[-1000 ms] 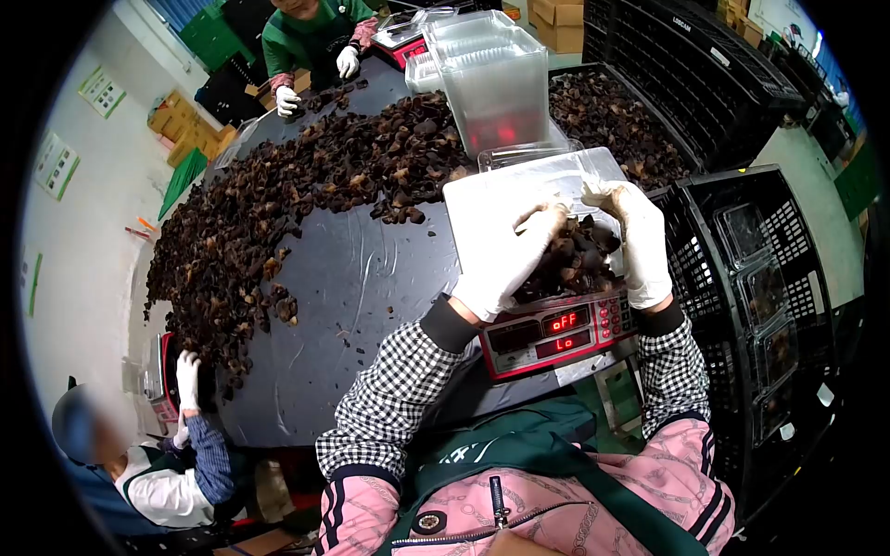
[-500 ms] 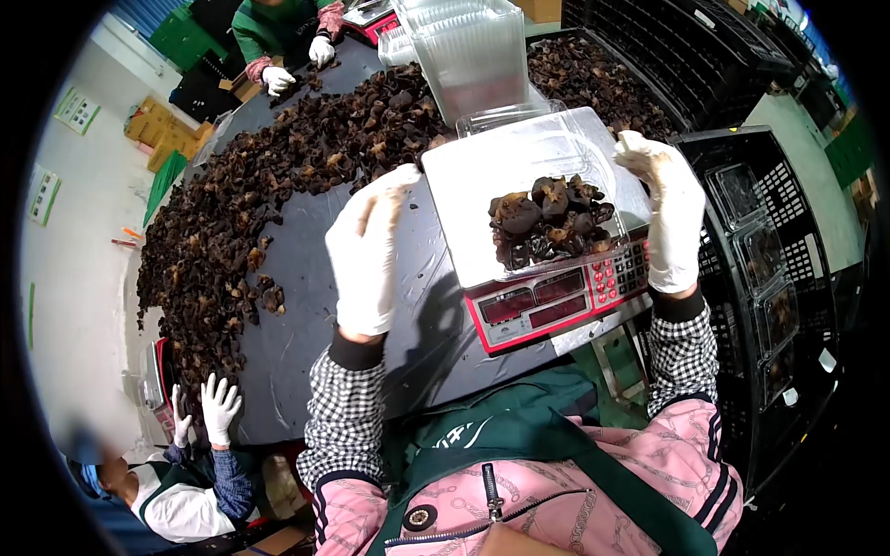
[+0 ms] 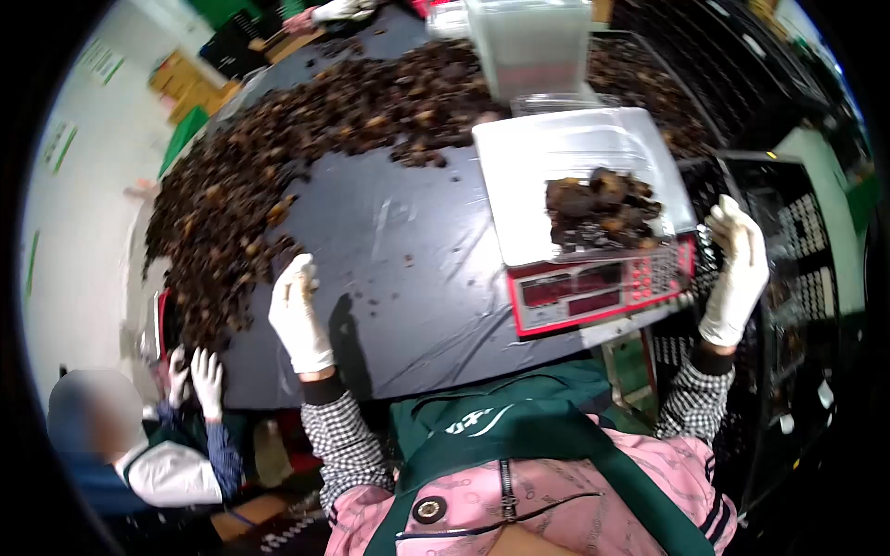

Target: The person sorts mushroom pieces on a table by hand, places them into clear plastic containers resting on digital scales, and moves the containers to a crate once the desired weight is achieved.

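A clear plastic tray holds a heap of dark wood ear mushrooms (image 3: 603, 208). It rests on the white platform of a red digital scale (image 3: 567, 289). My left hand (image 3: 301, 315), in a white glove, is over the grey table left of the scale, apart from everything. Its fingers are curled together, with nothing seen in them. To the right of the scale, near the black crates, is my right hand (image 3: 739, 269), gloved too. Its fingers are bent together and I see nothing held. Both hands are slightly blurred.
Loose mushrooms (image 3: 343, 120) form a wide band along the grey table (image 3: 399, 232). Stacked clear trays (image 3: 528, 56) stand behind the scale. Black crates (image 3: 816, 250) with filled trays are at the right. A co-worker's gloved hands (image 3: 206, 382) are at the lower left.
Both hands have drawn back from beside the scale and spread apart, my left one left and down, my right one right and down. The view has shifted, and the filled tray stays on the scale.
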`<control>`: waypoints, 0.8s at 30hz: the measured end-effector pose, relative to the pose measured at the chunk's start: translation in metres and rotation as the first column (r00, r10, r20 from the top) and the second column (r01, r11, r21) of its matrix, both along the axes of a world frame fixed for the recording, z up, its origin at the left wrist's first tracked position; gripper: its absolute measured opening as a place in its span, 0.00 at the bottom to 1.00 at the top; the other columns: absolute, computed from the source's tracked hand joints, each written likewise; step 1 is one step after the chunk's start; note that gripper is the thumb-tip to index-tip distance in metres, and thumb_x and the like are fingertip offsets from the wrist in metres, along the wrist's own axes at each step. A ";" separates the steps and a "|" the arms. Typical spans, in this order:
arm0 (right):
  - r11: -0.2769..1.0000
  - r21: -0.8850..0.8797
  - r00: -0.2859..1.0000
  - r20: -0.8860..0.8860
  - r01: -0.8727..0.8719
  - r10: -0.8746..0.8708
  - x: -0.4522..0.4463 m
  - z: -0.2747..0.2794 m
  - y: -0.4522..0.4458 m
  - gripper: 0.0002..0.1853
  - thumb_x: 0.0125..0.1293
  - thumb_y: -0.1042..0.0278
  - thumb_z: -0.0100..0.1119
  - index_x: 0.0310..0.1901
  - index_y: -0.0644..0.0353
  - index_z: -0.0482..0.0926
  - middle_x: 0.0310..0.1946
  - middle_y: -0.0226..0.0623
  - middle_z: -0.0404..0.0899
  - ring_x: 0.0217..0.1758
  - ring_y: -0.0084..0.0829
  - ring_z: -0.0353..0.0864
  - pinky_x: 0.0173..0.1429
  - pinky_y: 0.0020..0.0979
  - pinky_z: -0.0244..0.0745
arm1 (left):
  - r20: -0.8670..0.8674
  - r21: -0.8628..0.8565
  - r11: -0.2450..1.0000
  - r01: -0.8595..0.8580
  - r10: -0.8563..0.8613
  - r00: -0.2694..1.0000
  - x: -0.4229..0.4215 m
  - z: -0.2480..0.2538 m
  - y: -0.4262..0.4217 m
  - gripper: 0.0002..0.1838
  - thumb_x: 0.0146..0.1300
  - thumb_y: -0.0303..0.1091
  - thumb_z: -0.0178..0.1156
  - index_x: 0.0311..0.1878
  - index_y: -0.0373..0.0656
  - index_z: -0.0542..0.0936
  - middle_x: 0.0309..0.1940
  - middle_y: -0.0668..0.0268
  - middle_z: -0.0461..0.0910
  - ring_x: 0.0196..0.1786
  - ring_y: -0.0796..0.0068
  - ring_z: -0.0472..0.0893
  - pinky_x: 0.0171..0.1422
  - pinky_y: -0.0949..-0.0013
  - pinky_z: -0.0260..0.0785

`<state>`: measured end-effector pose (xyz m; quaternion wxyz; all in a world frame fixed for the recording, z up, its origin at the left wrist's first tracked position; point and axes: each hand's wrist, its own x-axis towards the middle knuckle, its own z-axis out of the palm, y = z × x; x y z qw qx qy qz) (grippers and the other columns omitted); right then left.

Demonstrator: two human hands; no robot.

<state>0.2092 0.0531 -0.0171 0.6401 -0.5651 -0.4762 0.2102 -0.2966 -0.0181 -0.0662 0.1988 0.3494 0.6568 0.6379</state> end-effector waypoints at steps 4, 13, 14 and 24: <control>0.993 -0.098 0.997 0.022 -0.070 0.073 0.006 -0.029 0.015 0.18 0.82 0.64 0.51 0.61 0.67 0.80 0.56 0.36 0.84 0.51 0.24 0.83 0.57 0.26 0.77 | -0.174 -0.029 0.992 -0.121 0.114 0.978 -0.025 -0.030 -0.029 0.13 0.75 0.33 0.61 0.55 0.36 0.86 0.48 0.64 0.88 0.47 0.76 0.83 0.55 0.71 0.75; 0.937 -0.301 0.979 0.048 -0.177 0.200 0.010 -0.049 0.026 0.17 0.81 0.65 0.53 0.66 0.60 0.79 0.43 0.22 0.81 0.32 0.08 0.69 0.35 0.13 0.62 | -0.787 -0.155 0.988 0.027 -0.140 0.601 -0.008 -0.087 -0.006 0.11 0.67 0.32 0.63 0.50 0.41 0.86 0.52 0.53 0.85 0.58 0.51 0.81 0.67 0.54 0.73; 0.942 -0.280 0.978 0.034 -0.186 0.204 0.013 -0.052 0.025 0.17 0.81 0.65 0.53 0.66 0.60 0.79 0.43 0.22 0.81 0.33 0.08 0.69 0.35 0.13 0.63 | -0.827 -0.130 0.991 -0.002 -0.108 0.551 -0.014 -0.094 0.004 0.11 0.66 0.32 0.63 0.50 0.41 0.85 0.54 0.52 0.83 0.60 0.51 0.80 0.68 0.54 0.72; 0.955 -0.292 0.989 0.123 -0.041 0.080 0.041 -0.054 0.014 0.21 0.81 0.60 0.53 0.69 0.60 0.76 0.52 0.29 0.84 0.38 0.10 0.75 0.41 0.15 0.66 | -0.804 -0.473 0.792 -0.386 -0.209 0.556 -0.154 -0.076 0.087 0.36 0.66 0.45 0.66 0.75 0.48 0.69 0.76 0.50 0.64 0.68 0.43 0.72 0.72 0.50 0.69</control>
